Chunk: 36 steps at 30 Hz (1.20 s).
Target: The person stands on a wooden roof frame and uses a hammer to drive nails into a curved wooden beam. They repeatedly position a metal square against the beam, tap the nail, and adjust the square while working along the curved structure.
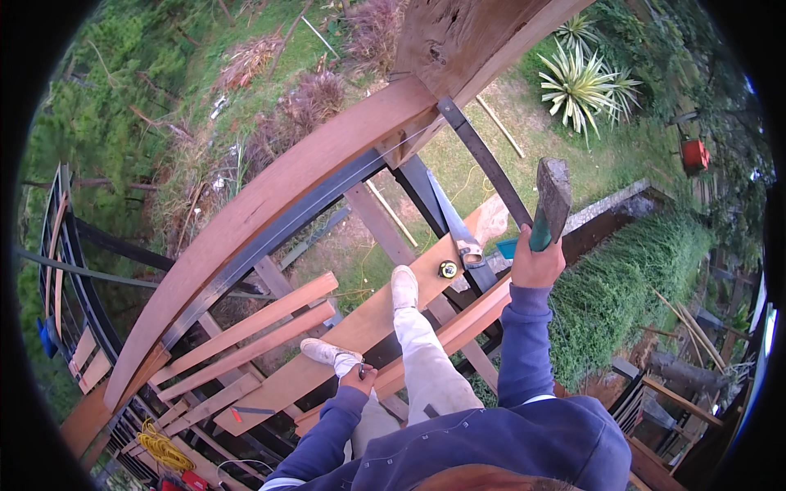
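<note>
My right hand [536, 263] is raised, with its fingers wrapped round a tool with a green grip and a broad, worn grey end [553, 195]. A long, flat dark metal bar [488, 164] runs from that hand to the thick wooden post [458, 45]; whether I hold it too, I cannot tell. Low by my knee, my left hand [359, 378] is closed, with a small dark bit showing at the fingers. A curved wooden handrail [270, 182] sweeps from the post down to the left. Beyond my feet, a handsaw [458, 225] lies beside a round tape measure [447, 269].
I stand on a wide plank [360, 315] laid across beams, with open gaps to the ground far below. Loose wooden strips [246, 327] lie at the left, near a red-handled tool [237, 415] and a yellow cord [164, 448]. A hedge [622, 286] grows at the right.
</note>
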Available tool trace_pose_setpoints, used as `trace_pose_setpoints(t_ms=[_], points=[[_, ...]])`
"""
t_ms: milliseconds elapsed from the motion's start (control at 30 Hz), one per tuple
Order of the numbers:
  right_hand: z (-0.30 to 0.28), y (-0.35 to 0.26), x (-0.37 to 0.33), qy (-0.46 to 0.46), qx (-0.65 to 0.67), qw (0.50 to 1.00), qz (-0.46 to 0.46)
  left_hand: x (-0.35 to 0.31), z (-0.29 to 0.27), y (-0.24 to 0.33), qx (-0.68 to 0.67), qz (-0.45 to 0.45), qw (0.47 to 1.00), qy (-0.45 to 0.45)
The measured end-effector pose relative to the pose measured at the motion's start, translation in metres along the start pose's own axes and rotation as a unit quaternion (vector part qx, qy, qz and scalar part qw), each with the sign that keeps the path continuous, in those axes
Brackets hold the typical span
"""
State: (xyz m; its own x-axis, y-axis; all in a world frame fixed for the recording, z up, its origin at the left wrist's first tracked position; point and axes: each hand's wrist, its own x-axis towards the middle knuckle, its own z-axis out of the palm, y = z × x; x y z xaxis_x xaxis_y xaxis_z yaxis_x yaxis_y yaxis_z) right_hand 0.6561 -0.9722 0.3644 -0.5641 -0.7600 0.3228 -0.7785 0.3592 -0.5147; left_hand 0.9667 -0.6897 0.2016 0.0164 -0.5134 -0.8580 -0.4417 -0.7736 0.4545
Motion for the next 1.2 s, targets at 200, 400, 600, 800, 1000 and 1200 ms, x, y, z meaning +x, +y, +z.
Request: trace_pose_setpoints(t_ms=[200,400,600,800,1000,1200], points=[[0.01,0.008,0.001,0.005,-0.009,1.0,-0.013,-0.003,-0.009,-0.025,-0.009,-0.042,0.999,0.012],[0.013,0.004,-0.002,0.005,-0.011,1.0,-0.009,-0.003,-0.012,-0.039,0.031,-0.03,0.999,0.032],[0.011,0.003,-0.001,0.002,-0.042,0.999,-0.006,-0.003,-0.012,-0.04,0.022,-0.045,0.998,0.028],[0.014,0.008,0.006,-0.008,-0.032,0.999,0.012,-0.002,-0.007,-0.032,0.026,-0.056,0.998,0.023],[0.025,0.007,0.001,-0.01,-0.083,0.996,-0.031,-0.009,-0.001,-0.039,0.044,-0.035,0.997,0.045],[0.029,0.078,0.017,-0.067,-0.229,0.97,-0.035,-0.023,-0.015,-0.042,-0.007,-0.078,0.994,0.074]])
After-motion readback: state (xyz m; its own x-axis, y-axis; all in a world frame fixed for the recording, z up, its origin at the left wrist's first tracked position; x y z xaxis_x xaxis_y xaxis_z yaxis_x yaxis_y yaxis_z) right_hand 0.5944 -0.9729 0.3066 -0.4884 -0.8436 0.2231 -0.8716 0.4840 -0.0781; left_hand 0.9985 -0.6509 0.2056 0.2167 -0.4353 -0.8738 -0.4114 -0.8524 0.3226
